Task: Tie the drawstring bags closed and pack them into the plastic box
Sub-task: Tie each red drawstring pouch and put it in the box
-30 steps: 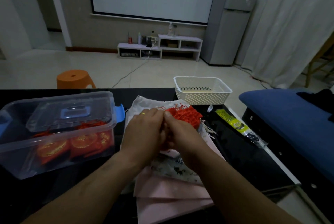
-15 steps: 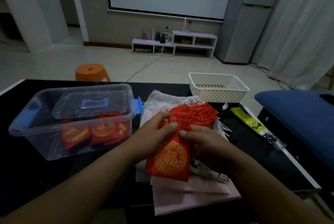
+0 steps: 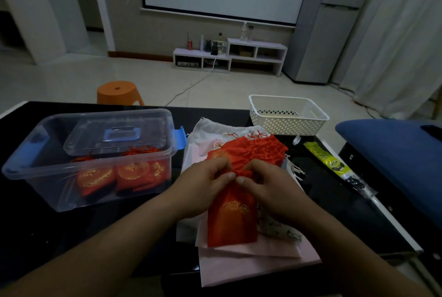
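Presently, one red drawstring bag (image 3: pixel 230 217) was pinched at its gathered neck between left hand (image 3: pixel 205 186) and right hand (image 3: pixel 270 189); cords best pulled evenly, knotted snug; plastic box (image 3: pixel 91 153) lay beyond the left hand.

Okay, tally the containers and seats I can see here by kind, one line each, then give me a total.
Clear plastic box with blue latches: 1
White perforated basket: 1
Orange stool: 1
Total: 3
The red drawstring bags can't be tallied exactly: the ones in the box and in the pile overlap.
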